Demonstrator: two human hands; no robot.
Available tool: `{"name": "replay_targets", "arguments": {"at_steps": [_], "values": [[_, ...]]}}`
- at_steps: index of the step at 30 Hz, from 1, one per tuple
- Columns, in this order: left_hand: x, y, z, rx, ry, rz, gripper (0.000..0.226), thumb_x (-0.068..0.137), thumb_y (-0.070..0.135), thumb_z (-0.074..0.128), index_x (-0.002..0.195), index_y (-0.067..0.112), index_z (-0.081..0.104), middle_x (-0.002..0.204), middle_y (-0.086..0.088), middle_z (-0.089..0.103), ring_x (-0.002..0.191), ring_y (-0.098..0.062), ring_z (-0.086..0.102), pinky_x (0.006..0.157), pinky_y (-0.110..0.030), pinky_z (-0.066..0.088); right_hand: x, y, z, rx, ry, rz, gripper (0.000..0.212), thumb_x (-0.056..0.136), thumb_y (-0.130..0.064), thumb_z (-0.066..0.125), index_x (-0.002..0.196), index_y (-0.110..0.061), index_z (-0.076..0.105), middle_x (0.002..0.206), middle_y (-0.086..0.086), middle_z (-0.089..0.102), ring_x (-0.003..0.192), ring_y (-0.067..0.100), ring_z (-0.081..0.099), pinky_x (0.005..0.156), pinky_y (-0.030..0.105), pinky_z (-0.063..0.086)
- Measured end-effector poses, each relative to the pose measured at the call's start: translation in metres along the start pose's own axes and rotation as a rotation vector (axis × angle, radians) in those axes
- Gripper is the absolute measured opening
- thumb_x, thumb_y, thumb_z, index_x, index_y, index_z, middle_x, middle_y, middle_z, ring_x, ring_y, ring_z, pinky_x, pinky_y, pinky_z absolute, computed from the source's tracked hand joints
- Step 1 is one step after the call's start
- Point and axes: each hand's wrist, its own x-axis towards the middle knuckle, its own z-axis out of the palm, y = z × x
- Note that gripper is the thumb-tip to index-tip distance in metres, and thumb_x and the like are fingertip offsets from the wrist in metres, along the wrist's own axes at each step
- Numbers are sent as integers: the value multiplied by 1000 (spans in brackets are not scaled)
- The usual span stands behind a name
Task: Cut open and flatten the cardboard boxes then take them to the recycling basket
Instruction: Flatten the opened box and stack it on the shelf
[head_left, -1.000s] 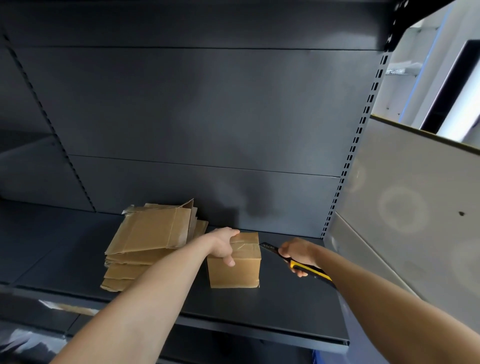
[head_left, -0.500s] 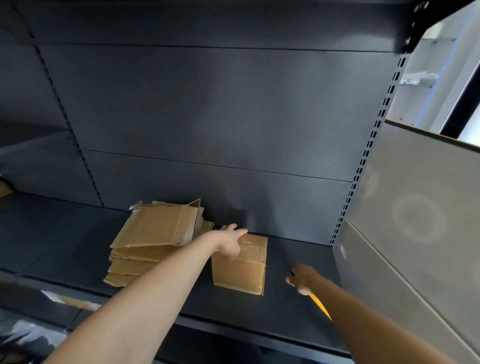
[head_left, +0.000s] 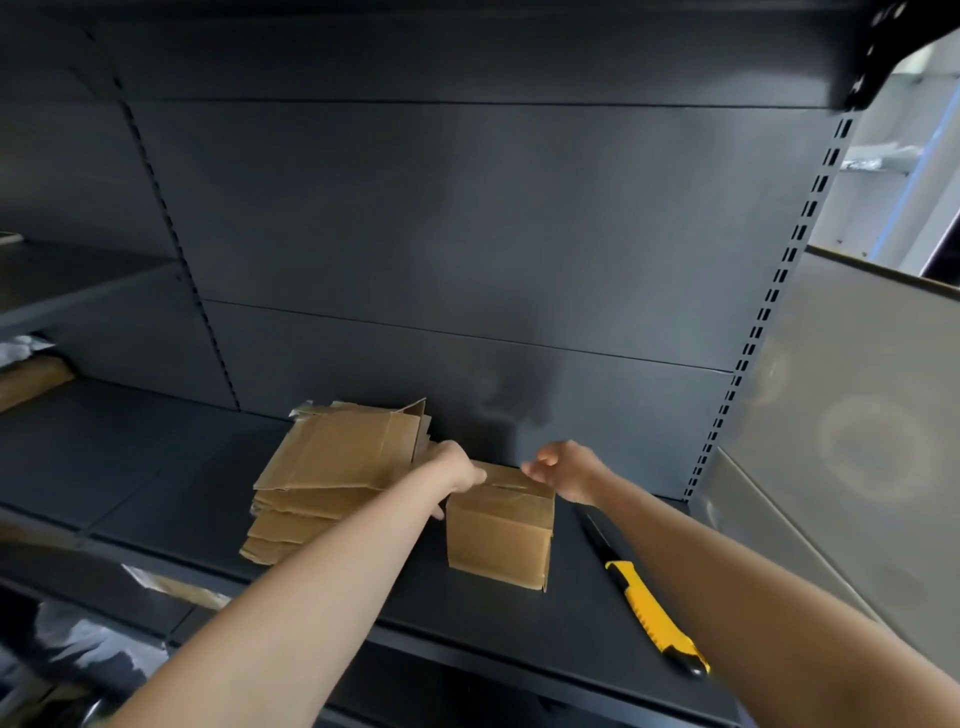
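Small cardboard box (head_left: 498, 535) stood closed on the dark shelf (head_left: 156, 493), near mid-frame. Left hand (head_left: 457, 467) gripped its top edge at the box's 10 o'clock: fingers over the top, thumb (head_left: 439, 512) down the left side. Right hand (head_left: 566, 470) sat at the 1 o'clock corner with fingers curled – cannot tell whether it pinched the flap or only touched it. Flattened cardboard stack (head_left: 337, 457) lay at 9 o'clock, just beside the box. Yellow utility knife (head_left: 649, 608) lay on the shelf at 4 o'clock – apart from both hands.
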Motion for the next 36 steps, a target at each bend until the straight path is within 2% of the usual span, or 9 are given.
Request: {"name": "replay_targets", "arguments": {"at_steps": [4, 11, 14, 18, 21, 25, 28, 32, 36], "values": [[-6, -6, 11, -203, -131, -76, 64, 91, 38, 62, 140, 5, 38, 140, -18, 43, 117, -38, 54, 77, -41, 59, 1, -9, 17, -130, -105, 37, 68, 90, -50, 59, 144, -12, 42, 141, 9, 49, 127, 27, 49, 101, 31, 41], [-4, -4, 21, -356, -154, -145, 61, 91, 36, 64, 140, 7, 41, 139, -17, 45, 114, -42, 55, 82, -45, 58, -2, -9, 17, -161, -90, 23, 65, 86, -50, 65, 135, -11, 49, 126, 10, 56, 100, 26, 62, 87, 33, 52], [-4, 2, 20, -345, -178, -197, 59, 93, 29, 61, 143, 7, 36, 142, -19, 41, 117, -47, 51, 85, -47, 57, -4, -10, 17, -180, -99, 20, 59, 87, -47, 65, 132, -10, 51, 123, 10, 58, 99, 28, 63, 87, 35, 54], [-2, 4, 20, -334, -219, -239, 57, 94, 21, 57, 144, 7, 35, 142, -20, 40, 122, -48, 47, 88, -48, 55, -8, -14, 20, -180, -107, 34, 48, 91, -42, 62, 120, -4, 58, 114, 13, 61, 94, 29, 65, 87, 38, 56], [-2, 4, 21, -352, -187, -249, 55, 93, 16, 53, 143, 9, 32, 139, -21, 40, 122, -47, 46, 87, -48, 55, -13, -18, 22, -218, -121, 32, 44, 93, -41, 58, 114, -2, 58, 103, 12, 61, 79, 25, 60, 72, 32, 51], [0, 5, 26, -337, -98, -238, 56, 93, 17, 48, 145, 13, 28, 135, -20, 41, 117, -46, 48, 82, -52, 56, -17, -24, 24, -332, -147, 24, 43, 96, -45, 52, 75, -8, 49, 68, 5, 52, 62, 23, 54, 51, 26, 41], [-1, 7, 28, -361, -70, -256, 47, 97, 21, 42, 142, 11, 33, 133, -21, 44, 118, -45, 48, 82, -54, 55, -21, -29, 28, -388, -146, 16, 46, 98, -46, 47, 67, -12, 41, 64, 4, 48, 53, 18, 47, 47, 25, 37], [-2, 4, 26, -400, -111, -266, 42, 96, 11, 43, 137, 10, 35, 137, -22, 39, 125, -46, 41, 89, -56, 52, -26, -33, 30, -417, -186, 17, 44, 99, -46, 42, 71, -12, 45, 66, 3, 45, 69, 23, 53, 51, 25, 38], [-4, -1, 24, -441, -176, -227, 49, 93, 5, 43, 141, 12, 33, 141, -21, 35, 126, -48, 40, 91, -58, 50, -28, -37, 28, -468, -234, 20, 43, 100, -44, 40, 114, -7, 57, 74, 3, 48, 65, 20, 52, 64, 29, 44]]}}
